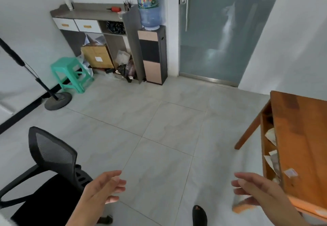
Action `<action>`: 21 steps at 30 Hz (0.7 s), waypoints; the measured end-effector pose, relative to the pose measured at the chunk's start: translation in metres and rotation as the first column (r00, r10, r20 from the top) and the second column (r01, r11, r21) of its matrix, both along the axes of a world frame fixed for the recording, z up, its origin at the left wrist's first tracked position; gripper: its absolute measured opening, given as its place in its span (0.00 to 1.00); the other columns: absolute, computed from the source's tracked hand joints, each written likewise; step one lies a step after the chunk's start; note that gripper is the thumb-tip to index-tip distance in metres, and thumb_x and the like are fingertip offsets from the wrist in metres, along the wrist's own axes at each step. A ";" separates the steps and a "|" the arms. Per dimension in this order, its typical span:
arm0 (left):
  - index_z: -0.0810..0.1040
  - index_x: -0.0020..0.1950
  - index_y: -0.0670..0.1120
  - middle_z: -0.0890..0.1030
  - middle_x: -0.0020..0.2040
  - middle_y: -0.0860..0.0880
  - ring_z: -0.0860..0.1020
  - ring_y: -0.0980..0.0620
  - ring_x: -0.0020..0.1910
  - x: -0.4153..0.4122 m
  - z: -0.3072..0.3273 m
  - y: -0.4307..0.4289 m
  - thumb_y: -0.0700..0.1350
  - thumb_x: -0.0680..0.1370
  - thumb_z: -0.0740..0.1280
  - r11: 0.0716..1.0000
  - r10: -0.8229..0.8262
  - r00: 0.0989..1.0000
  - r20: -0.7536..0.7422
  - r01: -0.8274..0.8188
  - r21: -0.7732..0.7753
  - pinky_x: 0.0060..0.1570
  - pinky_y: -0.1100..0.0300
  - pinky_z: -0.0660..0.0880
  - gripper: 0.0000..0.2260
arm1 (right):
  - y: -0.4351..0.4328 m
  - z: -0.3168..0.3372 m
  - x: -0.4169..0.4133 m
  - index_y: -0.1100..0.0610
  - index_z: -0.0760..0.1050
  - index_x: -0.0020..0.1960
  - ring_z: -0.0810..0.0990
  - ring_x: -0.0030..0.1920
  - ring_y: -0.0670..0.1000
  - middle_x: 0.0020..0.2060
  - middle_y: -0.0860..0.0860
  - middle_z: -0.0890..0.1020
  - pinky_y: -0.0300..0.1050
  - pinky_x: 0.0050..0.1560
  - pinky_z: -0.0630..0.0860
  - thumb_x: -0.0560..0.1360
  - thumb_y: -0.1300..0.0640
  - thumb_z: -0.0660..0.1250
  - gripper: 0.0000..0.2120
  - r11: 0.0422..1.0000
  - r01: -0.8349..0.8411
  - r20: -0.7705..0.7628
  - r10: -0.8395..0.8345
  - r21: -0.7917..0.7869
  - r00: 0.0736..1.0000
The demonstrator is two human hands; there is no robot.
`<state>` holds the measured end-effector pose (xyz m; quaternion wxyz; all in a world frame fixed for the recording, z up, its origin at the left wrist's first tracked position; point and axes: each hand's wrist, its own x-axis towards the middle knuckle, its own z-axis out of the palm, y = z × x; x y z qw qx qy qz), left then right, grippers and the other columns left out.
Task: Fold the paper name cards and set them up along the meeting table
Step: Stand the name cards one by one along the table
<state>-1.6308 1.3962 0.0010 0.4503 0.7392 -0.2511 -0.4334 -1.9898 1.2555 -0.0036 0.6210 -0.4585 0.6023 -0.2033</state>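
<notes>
Left hand [104, 188] and right hand [253, 188] hover empty, fingers loosely spread, over the tiled floor [159, 119] beside the wooden bench [300, 137]. No name cards can be made out; the next move, likely, is fetching one to fold.

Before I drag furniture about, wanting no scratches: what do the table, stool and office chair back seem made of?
Table: wood, orange-brown, lightly glossy; grain streaks show. Stool: likely moulded plastic, matt; uniform green colour. Office chair back: black mesh in a probably plastic frame; see-through weave.
</notes>
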 end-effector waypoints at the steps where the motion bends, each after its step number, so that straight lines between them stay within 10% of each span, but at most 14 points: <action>1: 0.81 0.55 0.44 0.86 0.46 0.42 0.83 0.41 0.49 0.009 0.005 -0.018 0.39 0.79 0.62 1.000 0.023 1.000 0.000 -0.023 -0.017 0.51 0.44 0.78 0.09 | -0.031 0.002 0.016 0.59 0.80 0.54 0.83 0.49 0.57 0.46 0.55 0.86 0.54 0.52 0.77 0.76 0.61 0.67 0.08 0.999 -0.030 -0.015 0.030 -0.019 0.999; 9: 0.80 0.54 0.43 0.86 0.45 0.40 0.84 0.42 0.46 0.102 0.009 -0.115 0.37 0.79 0.61 0.933 0.351 0.936 0.005 -0.350 -0.090 0.47 0.48 0.78 0.10 | -0.235 0.021 0.186 0.54 0.82 0.51 0.86 0.43 0.51 0.42 0.51 0.87 0.52 0.48 0.78 0.76 0.60 0.66 0.07 0.903 -0.348 -0.052 0.346 -0.251 0.937; 21: 0.80 0.55 0.42 0.86 0.44 0.42 0.83 0.39 0.48 0.363 -0.002 -0.227 0.39 0.79 0.62 0.819 0.574 0.819 0.009 -0.574 -0.004 0.49 0.46 0.77 0.09 | -0.385 -0.003 0.494 0.53 0.81 0.52 0.86 0.43 0.49 0.43 0.50 0.87 0.48 0.44 0.78 0.76 0.60 0.67 0.07 0.808 -0.569 -0.039 0.570 -0.154 0.821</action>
